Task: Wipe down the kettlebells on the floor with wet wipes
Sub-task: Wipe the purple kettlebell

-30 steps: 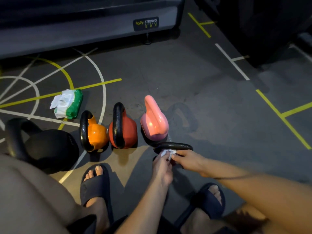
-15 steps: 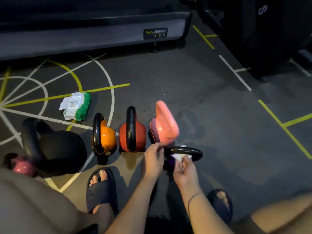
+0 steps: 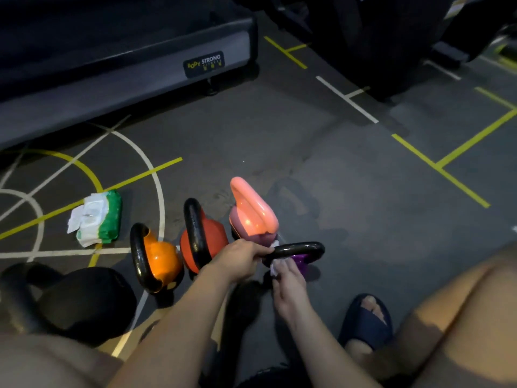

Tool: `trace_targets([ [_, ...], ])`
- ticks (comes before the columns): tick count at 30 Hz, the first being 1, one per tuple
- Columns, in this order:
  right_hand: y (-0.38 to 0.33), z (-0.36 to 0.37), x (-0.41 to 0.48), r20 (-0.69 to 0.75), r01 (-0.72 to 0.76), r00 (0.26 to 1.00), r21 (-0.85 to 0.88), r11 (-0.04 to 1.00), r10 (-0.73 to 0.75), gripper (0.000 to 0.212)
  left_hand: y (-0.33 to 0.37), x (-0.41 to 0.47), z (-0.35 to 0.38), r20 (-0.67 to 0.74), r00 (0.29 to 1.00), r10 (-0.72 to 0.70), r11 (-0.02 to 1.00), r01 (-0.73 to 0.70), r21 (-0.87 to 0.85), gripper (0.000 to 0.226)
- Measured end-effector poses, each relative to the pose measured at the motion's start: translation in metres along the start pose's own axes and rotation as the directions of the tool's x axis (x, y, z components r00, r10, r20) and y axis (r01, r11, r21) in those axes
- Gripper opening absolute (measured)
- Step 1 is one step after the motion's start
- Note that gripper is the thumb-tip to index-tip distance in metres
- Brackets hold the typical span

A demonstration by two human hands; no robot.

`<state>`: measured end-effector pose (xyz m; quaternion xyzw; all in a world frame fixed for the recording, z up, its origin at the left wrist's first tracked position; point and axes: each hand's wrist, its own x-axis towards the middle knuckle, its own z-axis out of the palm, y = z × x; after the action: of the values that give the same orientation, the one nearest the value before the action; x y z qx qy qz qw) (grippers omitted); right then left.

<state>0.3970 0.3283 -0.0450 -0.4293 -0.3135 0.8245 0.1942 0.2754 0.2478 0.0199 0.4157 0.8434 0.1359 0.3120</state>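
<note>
Since half a second ago the left hand (image 3: 240,261) has closed around the left end of the handle (image 3: 300,247) of the purple kettlebell (image 3: 303,260), and the right hand (image 3: 289,287), holding the wipe (image 3: 275,269), is now lower, under the handle. This kettlebell stands near, just beside the pink kettlebell (image 3: 251,217). The dark floor (image 3: 335,169) has yellow and white lines; a grey machine (image 3: 112,79) stands far left.

You get a dim, soft frame; glare spots the orange kettlebell (image 3: 161,261); wide-angle bending warps floor (image 3: 349,177) lines at the edges.
</note>
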Motion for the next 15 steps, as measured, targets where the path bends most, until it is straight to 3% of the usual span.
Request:
trace_targets([
  [3,-0.025,-0.010,0.011,-0.005,-0.070,0.997,0.284,0.956,0.074,0.041,0.007,0.009,0.005,-0.099,0.995,-0.010,0.994,-0.001,-0.112,0.037],
  [5,-0.026,-0.012,0.010,-0.013,-0.049,0.998,0.261,0.964,0.054,0.045,0.010,0.012,0.008,-0.116,0.993,-0.036,0.994,0.024,-0.109,0.036],
  [7,-0.015,-0.009,0.005,-0.023,0.035,0.999,-0.066,0.997,-0.037,0.038,0.010,0.013,0.009,-0.121,0.992,-0.025,0.999,0.022,-0.027,0.034],
  [8,-0.006,-0.009,0.002,-0.005,0.102,0.994,-0.342,0.934,-0.111,0.034,0.009,0.011,0.009,-0.121,0.993,-0.015,1.000,0.017,0.017,0.032],
  [10,0.013,-0.015,0.001,0.186,0.272,0.961,-0.778,0.567,-0.206,0.041,0.007,0.002,0.010,-0.102,0.995,-0.021,0.999,0.025,0.034,0.035],
  [11,0.019,-0.018,0.002,0.273,0.337,0.936,-0.877,0.342,-0.222,0.047,0.007,-0.003,0.011,-0.090,0.995,-0.033,0.999,0.036,0.030,0.042],
  [13,0.023,-0.022,0.011,0.375,0.371,0.882,-0.926,-0.071,-0.285,0.052,0.008,-0.010,0.014,-0.079,0.996,-0.049,0.998,0.053,0.041,0.058],
  [15,0.020,-0.025,0.020,0.443,0.353,0.834,-0.887,-0.298,-0.330,0.041,0.013,-0.014,0.016,-0.085,0.995,-0.058,0.996,0.063,0.058,0.062],
])
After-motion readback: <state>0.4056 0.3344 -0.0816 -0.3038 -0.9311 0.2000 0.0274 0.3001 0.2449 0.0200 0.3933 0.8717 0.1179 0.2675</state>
